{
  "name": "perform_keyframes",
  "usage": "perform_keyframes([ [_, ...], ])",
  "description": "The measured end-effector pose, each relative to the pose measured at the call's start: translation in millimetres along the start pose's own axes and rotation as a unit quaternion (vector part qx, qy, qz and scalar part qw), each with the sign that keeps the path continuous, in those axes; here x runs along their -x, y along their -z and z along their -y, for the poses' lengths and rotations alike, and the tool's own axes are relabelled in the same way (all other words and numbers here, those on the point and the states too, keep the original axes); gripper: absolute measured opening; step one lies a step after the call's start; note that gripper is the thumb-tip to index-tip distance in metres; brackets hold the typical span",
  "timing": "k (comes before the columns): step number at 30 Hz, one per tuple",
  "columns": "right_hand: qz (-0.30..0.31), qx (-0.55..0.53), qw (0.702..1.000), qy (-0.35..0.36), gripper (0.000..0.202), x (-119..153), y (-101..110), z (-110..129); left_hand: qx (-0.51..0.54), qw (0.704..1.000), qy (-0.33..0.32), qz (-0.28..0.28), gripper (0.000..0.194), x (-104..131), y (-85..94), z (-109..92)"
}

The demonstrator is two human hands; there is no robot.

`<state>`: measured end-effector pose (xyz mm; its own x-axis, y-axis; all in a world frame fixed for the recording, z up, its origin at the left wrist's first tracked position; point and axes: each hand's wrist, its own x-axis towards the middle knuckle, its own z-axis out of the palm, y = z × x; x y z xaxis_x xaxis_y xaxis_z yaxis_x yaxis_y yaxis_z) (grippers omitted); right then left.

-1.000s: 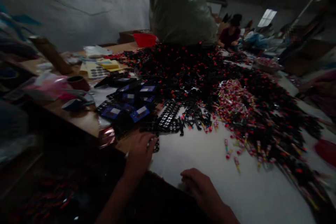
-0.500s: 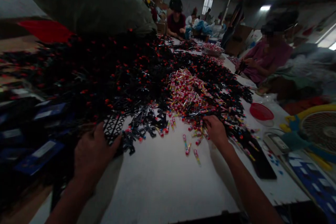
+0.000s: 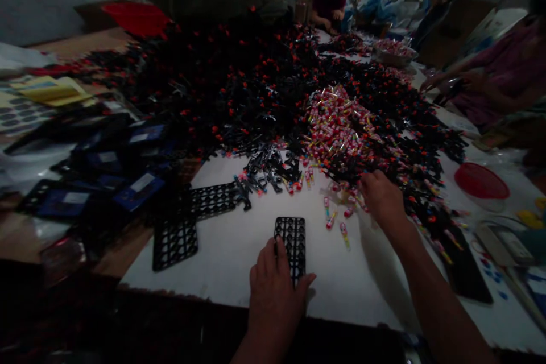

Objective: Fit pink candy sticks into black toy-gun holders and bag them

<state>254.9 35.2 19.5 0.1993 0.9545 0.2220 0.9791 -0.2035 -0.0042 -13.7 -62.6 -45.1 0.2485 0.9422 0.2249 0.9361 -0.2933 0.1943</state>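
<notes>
The left hand (image 3: 277, 287) lies on the near part of a black rectangular plastic grid tray (image 3: 293, 233), which is flat on the white tabletop (image 3: 222, 261); its thumb is spread wide from the fingers, so it touches the tray without closing around it. The right hand (image 3: 381, 196) has its fingers bent close together at the near edge of a heap of small pink-and-yellow plastic tubes (image 3: 336, 125); whether it grasps one, I cannot tell.
</notes>
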Motion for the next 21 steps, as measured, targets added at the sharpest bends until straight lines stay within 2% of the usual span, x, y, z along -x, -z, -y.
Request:
perform_keyframes([
  [2,0.014,-0.109,0.994,0.007,0.012,20.0,-3.2,12.3,-0.001,1.0,-0.005,0.023,0.072,5.2,1.8,-1.3],
  [4,0.058,-0.263,0.963,-0.009,0.014,36.2,-12.0,32.8,0.003,0.999,-0.006,0.039,0.071,7.7,3.0,-3.5],
  [6,0.127,-0.423,0.896,-0.049,0.018,47.3,-23.5,59.8,0.014,0.999,-0.011,0.039,0.074,8.9,2.0,-7.3],
  [9,0.2,-0.6,0.772,-0.071,0.024,53.8,-38.4,100.1,0.029,0.999,-0.018,0.028,0.076,9.7,-2.7,-14.1],
  [11,0.209,-0.643,0.734,-0.062,0.025,53.2,-44.4,118.0,0.031,0.999,-0.017,0.022,0.077,10.1,-6.3,-17.6],
  [13,0.205,-0.649,0.73,-0.06,0.025,51.3,-47.9,126.1,0.034,0.999,-0.016,0.018,0.077,10.4,-9.7,-19.2],
  [16,0.193,-0.627,0.754,-0.049,0.023,51.6,-50.5,127.3,0.054,0.998,-0.021,0.002,0.076,11.4,-14.6,-18.1],
  [18,0.164,-0.58,0.797,-0.011,0.019,55.8,-51.4,128.4,0.069,0.997,-0.025,-0.012,0.075,12.3,-17.3,-15.9],
  [21,0.08,-0.494,0.863,0.072,0.011,66.3,-50.5,135.7,0.083,0.996,-0.029,-0.024,0.071,13.1,-19.5,-12.9],
])
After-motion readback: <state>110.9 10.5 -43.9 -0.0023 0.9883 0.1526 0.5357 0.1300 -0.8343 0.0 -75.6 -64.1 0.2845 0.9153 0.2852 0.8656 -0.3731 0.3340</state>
